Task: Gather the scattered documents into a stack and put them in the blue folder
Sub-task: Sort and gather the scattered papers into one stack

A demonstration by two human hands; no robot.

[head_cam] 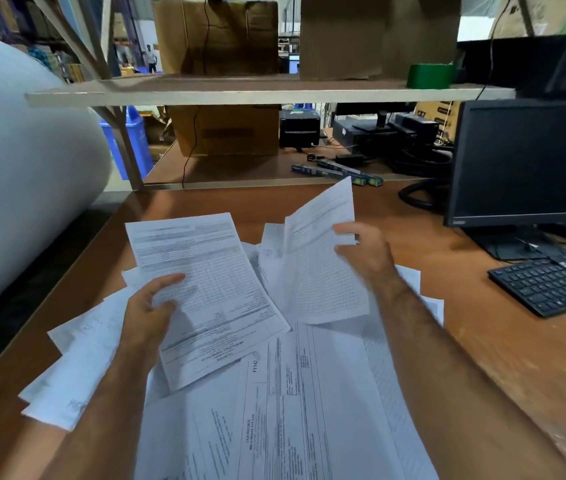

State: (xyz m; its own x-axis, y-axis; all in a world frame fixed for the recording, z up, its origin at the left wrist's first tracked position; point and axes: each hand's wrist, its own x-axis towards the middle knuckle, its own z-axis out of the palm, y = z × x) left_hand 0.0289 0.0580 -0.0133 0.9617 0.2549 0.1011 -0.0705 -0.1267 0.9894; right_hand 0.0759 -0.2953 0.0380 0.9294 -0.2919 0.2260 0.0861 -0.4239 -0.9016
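Observation:
Several white printed documents (309, 393) lie scattered and overlapping on the brown desk (482, 341). My left hand (146, 313) grips a printed sheet (205, 289) by its left edge, thumb on top, lifted a little above the pile. My right hand (364, 251) pinches another sheet (323, 216) whose far corner is bent upward. More papers (77, 358) stick out to the left under my left forearm. No blue folder is in view.
A black monitor (531, 161) and keyboard (551, 282) stand at the right. A big white roll (14, 168) fills the left. A shelf (240, 91) with cardboard boxes (215, 36) and green tape (430, 76) hangs over the desk's back. Cables and small boxes (337, 171) lie behind.

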